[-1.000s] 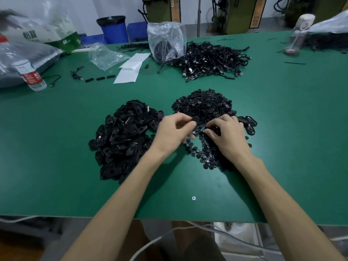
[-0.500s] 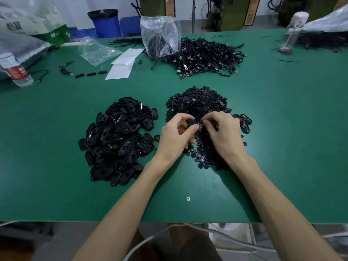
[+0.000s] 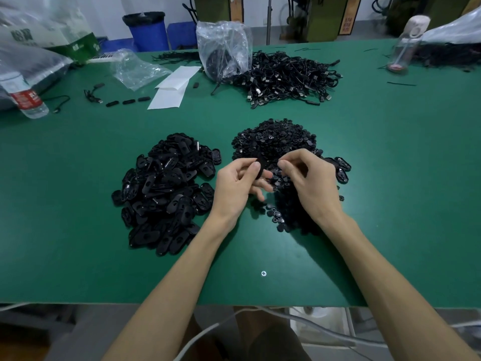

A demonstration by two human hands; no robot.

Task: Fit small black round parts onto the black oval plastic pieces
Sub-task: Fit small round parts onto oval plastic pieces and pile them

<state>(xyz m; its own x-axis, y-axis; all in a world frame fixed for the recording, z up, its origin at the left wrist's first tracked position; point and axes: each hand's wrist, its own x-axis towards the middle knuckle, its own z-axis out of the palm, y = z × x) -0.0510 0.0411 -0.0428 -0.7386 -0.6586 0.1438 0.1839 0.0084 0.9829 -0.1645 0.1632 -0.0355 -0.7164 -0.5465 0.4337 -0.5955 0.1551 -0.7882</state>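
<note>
A heap of black oval plastic pieces (image 3: 166,191) lies on the green table, left of centre. A heap of small black round parts (image 3: 273,139) lies to its right. My left hand (image 3: 239,186) is raised over the near edge of the round parts and pinches one black oval piece (image 3: 261,168) between thumb and fingers. My right hand (image 3: 309,183) is close beside it, fingers curled, thumb and forefinger pinched together just right of the oval piece; what they hold is too small to see. A few oval pieces (image 3: 342,169) lie at the round heap's right edge.
A tangle of black cables (image 3: 286,79) and a clear plastic bag (image 3: 223,50) lie behind the heaps. White paper (image 3: 173,87) and a water bottle (image 3: 24,96) are at the back left. A pale bottle (image 3: 406,45) stands far right. A screw head (image 3: 263,273) sits in the tabletop near me.
Both hands have lifted off the round-parts heap and drawn slightly apart. The left hand now holds the oval piece up in plain view.
</note>
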